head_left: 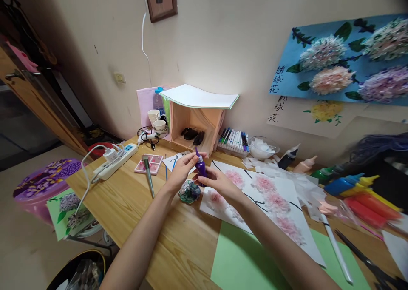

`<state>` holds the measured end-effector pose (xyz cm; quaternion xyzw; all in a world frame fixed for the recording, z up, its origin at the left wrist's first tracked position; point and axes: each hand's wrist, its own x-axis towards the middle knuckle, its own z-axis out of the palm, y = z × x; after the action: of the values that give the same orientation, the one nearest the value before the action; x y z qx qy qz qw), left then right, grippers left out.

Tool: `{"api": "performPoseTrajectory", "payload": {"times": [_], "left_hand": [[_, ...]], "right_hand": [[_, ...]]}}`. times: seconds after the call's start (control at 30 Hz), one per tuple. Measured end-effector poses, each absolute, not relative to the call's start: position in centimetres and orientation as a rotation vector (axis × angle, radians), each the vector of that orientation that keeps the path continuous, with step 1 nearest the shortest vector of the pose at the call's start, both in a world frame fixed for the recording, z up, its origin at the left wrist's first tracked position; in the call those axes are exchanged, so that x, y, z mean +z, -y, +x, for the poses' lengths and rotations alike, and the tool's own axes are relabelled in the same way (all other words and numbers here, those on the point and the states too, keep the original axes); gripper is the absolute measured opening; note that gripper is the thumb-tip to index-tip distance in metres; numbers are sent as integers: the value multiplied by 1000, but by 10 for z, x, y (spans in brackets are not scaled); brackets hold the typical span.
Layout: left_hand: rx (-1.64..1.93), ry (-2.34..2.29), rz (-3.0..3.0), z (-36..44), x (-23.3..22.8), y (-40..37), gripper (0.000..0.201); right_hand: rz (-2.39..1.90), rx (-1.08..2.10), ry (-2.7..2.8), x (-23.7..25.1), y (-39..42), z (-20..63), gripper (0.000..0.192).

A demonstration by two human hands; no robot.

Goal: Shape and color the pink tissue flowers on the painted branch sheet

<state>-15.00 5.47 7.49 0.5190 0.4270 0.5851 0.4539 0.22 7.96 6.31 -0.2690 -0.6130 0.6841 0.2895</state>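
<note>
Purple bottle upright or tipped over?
Upright, leaning slightly: the bottle's purple tip points up, with the left hand near its neck and the right hand lower down.

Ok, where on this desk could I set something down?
Bare desk shows between the power strip and the brush, and between your left forearm and the green sheet. The right end is crowded with paint bottles and scissors.
</note>
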Motion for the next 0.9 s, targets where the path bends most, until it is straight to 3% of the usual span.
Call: {"api": "performPoseTrajectory", "payload": {"times": [0.5, 0.67, 0.9], "left_hand": [[1526, -1150, 1424, -152, 76, -49, 35], [1574, -1330, 1509, -145, 76, -48, 21], [1779, -1550, 1417, -131, 75, -44, 14]], "right_hand": [[-643, 1794, 1761, 63, -79, 2, 31], [-754, 1548, 1802, 56, -80, 1, 25], [-1025, 986, 1867, 59, -66, -1, 32]]}}
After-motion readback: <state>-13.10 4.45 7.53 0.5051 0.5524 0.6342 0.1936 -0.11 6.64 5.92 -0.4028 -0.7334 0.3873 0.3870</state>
